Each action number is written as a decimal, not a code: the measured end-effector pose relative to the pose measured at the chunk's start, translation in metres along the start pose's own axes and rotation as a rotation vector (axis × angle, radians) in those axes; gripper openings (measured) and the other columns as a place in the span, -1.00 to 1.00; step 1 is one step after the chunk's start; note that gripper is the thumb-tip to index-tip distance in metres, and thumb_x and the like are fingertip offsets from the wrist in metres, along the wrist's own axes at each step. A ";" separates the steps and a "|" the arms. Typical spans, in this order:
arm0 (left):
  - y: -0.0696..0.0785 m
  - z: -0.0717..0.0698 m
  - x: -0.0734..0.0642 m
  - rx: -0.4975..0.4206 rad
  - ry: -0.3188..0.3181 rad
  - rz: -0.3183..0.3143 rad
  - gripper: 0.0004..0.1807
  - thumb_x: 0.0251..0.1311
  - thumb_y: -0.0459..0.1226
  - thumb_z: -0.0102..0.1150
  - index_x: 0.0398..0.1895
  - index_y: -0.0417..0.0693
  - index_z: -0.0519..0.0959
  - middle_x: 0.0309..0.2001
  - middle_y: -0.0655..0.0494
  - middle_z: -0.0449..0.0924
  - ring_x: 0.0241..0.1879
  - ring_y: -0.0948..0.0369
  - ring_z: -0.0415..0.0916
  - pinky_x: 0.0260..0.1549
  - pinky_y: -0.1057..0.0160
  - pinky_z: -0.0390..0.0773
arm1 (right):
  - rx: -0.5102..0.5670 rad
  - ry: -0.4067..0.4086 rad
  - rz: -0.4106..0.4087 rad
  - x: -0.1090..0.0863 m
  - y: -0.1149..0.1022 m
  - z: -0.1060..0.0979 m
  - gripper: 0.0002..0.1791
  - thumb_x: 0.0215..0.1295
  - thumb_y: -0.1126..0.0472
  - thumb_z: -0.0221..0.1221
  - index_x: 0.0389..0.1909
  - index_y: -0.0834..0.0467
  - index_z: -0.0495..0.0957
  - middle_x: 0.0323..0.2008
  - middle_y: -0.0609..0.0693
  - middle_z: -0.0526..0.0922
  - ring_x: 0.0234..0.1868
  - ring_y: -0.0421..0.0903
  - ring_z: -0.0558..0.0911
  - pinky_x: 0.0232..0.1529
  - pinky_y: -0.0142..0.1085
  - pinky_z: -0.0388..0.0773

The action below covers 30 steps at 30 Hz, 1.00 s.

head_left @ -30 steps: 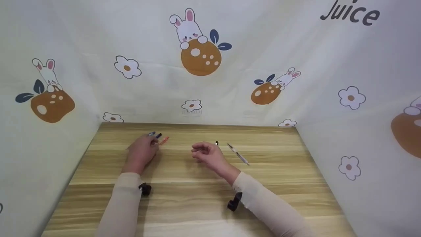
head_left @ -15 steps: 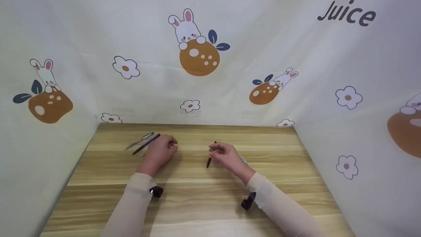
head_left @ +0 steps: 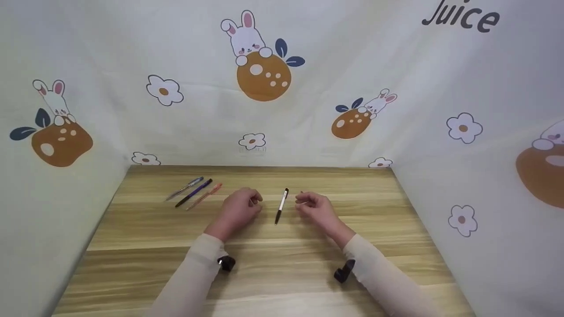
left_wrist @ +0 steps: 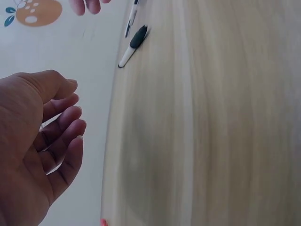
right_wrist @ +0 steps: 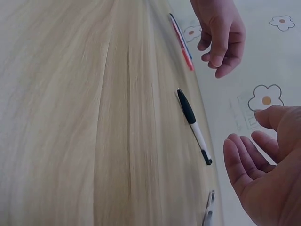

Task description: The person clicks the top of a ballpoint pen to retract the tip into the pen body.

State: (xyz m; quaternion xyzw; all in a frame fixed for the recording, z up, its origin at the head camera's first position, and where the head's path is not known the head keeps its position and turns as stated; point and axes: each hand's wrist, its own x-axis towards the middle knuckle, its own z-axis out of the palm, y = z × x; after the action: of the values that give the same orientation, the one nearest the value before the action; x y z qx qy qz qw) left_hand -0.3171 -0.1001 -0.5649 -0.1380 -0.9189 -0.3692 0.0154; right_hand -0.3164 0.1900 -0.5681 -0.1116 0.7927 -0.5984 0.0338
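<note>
Here, left grip (head_left: 240,209) and right grip (head_left: 320,214), released, flank a pen (head_left: 282,205) (wall (head_left: 198,123): "Juice" (head_left: 459,16), perhaps fainter lettering (head_left: 252,150)).

Between the left hand (head_left: 239,208) and right hand (head_left: 319,213) lies a black-and-white pen (head_left: 281,206), with narrow gaps either side. Three pens (head_left: 194,193) obstruct the table (head_left: 282,277) left of the left hand; a clear pen (right_wrist: 209,209) lies close by the right. Nearer than both hands, passage is wide; beyond them, a printed sheet (head_left: 304,119) bars the way.
</note>
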 end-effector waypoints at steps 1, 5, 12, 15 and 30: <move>0.001 0.002 0.000 -0.004 -0.007 0.002 -0.83 0.38 -0.29 0.42 -0.02 -0.07 0.76 -0.12 0.11 0.69 -0.10 0.13 0.64 0.00 0.02 0.70 | 0.001 0.004 -0.002 0.000 0.001 -0.001 -0.65 0.46 0.40 0.37 0.17 0.49 0.66 0.07 0.40 0.75 0.04 0.03 0.77 0.03 -0.40 0.69; 0.007 0.009 0.002 -0.018 -0.024 0.012 -0.84 0.37 -0.31 0.41 -0.03 -0.08 0.77 -0.16 0.11 0.68 -0.13 0.14 0.63 -0.03 0.01 0.70 | -0.005 0.008 0.000 -0.002 0.002 -0.005 -0.63 0.46 0.41 0.37 0.18 0.52 0.64 0.06 0.38 0.76 0.05 0.06 0.77 0.02 -0.41 0.69; 0.012 0.017 0.006 -0.027 -0.036 0.025 -0.84 0.37 -0.31 0.41 -0.04 -0.09 0.77 -0.16 0.15 0.68 -0.13 0.15 0.62 -0.02 0.03 0.69 | -0.025 0.025 0.014 -0.005 0.005 -0.007 -0.64 0.47 0.40 0.36 0.19 0.49 0.65 0.07 0.34 0.77 0.07 0.07 0.77 0.03 -0.41 0.68; 0.015 0.020 0.007 -0.024 -0.039 0.029 -0.84 0.38 -0.30 0.42 -0.03 -0.09 0.77 -0.15 0.14 0.68 -0.12 0.15 0.62 -0.01 0.03 0.69 | -0.021 0.042 0.015 -0.005 0.007 -0.007 -0.65 0.47 0.42 0.34 0.18 0.50 0.65 0.08 0.39 0.75 0.10 0.16 0.76 0.02 -0.42 0.66; 0.020 0.039 0.016 -0.009 -0.022 0.027 -0.82 0.31 -0.31 0.45 -0.05 -0.07 0.76 -0.15 0.11 0.70 -0.10 0.12 0.65 0.02 -0.01 0.69 | 0.001 0.066 0.057 0.000 0.007 -0.004 -0.66 0.47 0.36 0.35 0.19 0.36 0.69 0.09 0.26 0.77 0.04 -0.02 0.75 -0.01 -0.37 0.69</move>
State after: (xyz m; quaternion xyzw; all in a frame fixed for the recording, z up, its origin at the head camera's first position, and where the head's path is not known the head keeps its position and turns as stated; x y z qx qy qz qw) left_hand -0.3240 -0.0559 -0.5773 -0.1544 -0.9153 -0.3718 0.0098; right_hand -0.3179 0.1955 -0.5739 -0.0691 0.7960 -0.6009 0.0246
